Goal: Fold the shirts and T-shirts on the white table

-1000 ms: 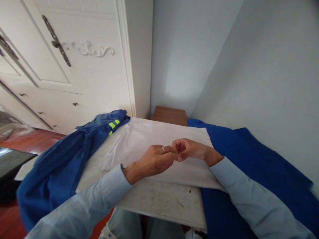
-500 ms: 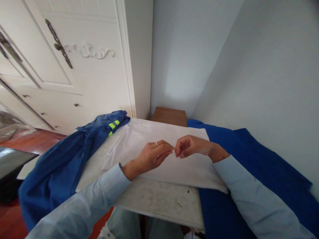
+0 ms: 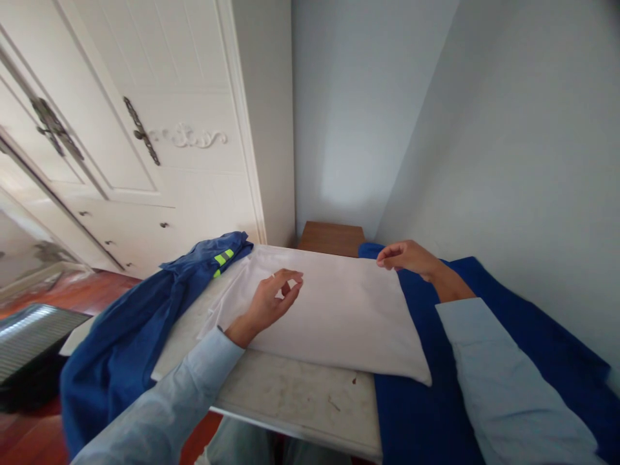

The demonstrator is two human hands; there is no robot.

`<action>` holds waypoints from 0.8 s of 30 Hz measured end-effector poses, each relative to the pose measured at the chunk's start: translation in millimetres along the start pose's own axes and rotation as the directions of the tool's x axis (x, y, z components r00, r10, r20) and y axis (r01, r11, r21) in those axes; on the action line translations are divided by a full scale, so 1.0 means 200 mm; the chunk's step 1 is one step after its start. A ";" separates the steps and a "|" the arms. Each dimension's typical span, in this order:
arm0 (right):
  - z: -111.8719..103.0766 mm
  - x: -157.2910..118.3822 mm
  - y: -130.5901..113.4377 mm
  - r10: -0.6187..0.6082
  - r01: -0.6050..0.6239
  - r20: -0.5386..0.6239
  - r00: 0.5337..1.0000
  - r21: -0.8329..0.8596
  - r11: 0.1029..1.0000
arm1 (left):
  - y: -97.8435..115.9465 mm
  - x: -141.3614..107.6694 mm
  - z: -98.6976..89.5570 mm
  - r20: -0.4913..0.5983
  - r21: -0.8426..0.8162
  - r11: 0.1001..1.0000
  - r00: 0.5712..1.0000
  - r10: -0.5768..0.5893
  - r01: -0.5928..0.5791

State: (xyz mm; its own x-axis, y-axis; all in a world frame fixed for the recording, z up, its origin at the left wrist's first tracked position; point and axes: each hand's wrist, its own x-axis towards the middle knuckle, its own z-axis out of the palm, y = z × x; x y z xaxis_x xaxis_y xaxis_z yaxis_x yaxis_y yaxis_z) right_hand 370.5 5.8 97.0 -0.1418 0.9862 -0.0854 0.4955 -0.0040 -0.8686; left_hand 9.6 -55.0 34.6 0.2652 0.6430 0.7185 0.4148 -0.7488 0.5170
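Note:
White cloth (image 3: 334, 303) lies flat across the table (image 3: 310, 387), its left end creased. Over the left part of the cloth is my left hand (image 3: 271, 300), thumb and forefinger curved toward each other with a gap between the tips. My right hand (image 3: 409, 257) is at the cloth's far right corner, fingers pressed together; what they hold, if anything, is too small to make out. A blue garment with yellow-green reflective strips (image 3: 194, 278) hangs over the table's left end. Blue cloth (image 3: 407, 407) lies at the right, partly under the white cloth.
A white wardrobe (image 3: 203, 187) with metal handles stands behind the table at the left. A brown wooden surface (image 3: 332, 239) sits beyond the far edge, by the grey wall (image 3: 523, 148). A dark case (image 3: 39, 349) is on the floor at the left.
My hands have moved apart: the left one slightly left, the right one right and away from me to the cloth's far corner. The camera view has tilted up slightly.

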 end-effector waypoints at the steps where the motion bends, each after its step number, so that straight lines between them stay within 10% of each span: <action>1: -0.02 0.01 0.02 0.028 -0.029 -0.051 0.998 0.000 1.000 | 0.00 0.00 -0.01 -0.033 -0.040 0.996 0.996 -0.085 0.084; 4: -0.07 0.04 0.10 0.090 -0.095 -0.176 0.980 -0.021 0.995 | -0.01 0.01 -0.07 -0.203 -0.225 0.939 0.930 -0.305 0.259; 9: -0.07 0.08 0.21 0.126 -0.169 -0.214 0.969 -0.200 0.965 | -0.04 0.06 -0.19 -0.424 -0.398 0.887 0.811 -0.404 0.234; 15: -0.01 0.12 0.25 0.203 -0.258 -0.208 0.957 -0.280 0.925 | 0.08 0.16 -0.20 -0.216 -0.442 0.851 0.886 -0.409 0.285; 24: 0.02 0.14 0.26 0.241 -0.305 -0.259 0.935 -0.242 0.921 | 0.04 0.15 -0.29 -0.012 0.113 0.961 0.967 -0.253 0.253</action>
State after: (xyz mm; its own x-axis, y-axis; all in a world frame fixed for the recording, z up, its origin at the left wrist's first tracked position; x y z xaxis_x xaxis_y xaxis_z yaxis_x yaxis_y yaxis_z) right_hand 388.5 32.2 47.7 0.2086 0.9643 -0.1634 0.7067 -0.2641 -0.6563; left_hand -28.7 -51.3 87.1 0.1412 0.8096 0.5697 0.5639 -0.5388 0.6259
